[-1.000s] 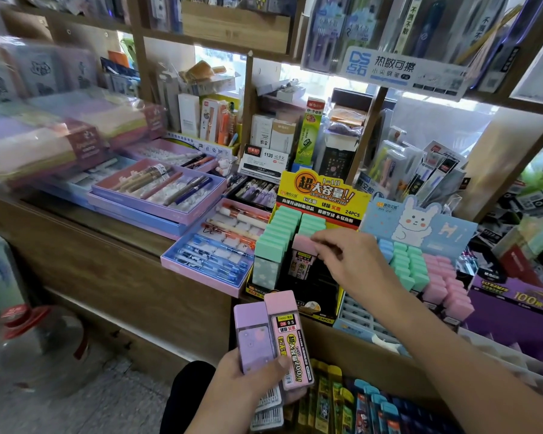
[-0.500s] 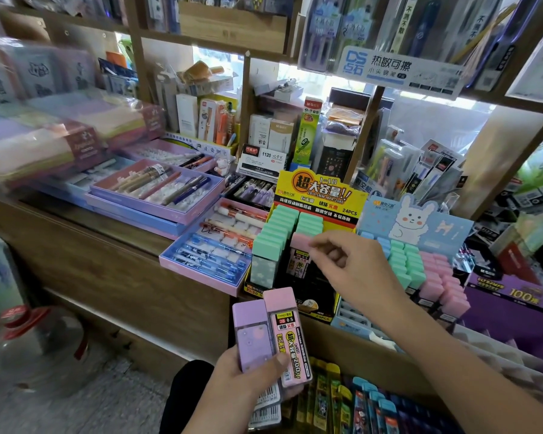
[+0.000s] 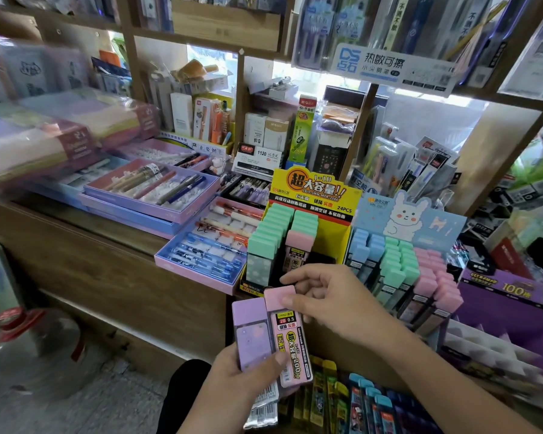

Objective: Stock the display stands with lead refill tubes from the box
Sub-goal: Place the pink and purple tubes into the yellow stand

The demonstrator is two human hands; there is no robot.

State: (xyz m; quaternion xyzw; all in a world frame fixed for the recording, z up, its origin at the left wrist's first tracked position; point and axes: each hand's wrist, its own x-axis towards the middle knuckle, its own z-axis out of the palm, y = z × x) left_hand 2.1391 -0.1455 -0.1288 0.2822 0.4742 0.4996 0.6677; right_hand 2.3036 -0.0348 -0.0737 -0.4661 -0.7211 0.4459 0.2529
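Stationery-shop shelves behind, wooden counter (image 3: 107, 245) in front w/ pen trays on it. Low before the yellow stand (image 3: 317, 192), the left hand (image 3: 248, 371) grips a small stack of refill tubes, w/ purple tube (image 3: 253, 333) & pink tube (image 3: 290, 336) on top. Thumb & fingers of the right hand (image 3: 333, 305) pinch the pink tube's cap. Step in hand, prob.: pulling the next tube off the stack. Next move needs it lifted clear, then slotted upright by the stocked tube (image 3: 300, 239) beside the green row (image 3: 270, 233).

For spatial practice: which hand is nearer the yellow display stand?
Right. The right hand, pinching the pink tube, is in front of the yellow display stand; the left hand is lower, gripping the tubes.
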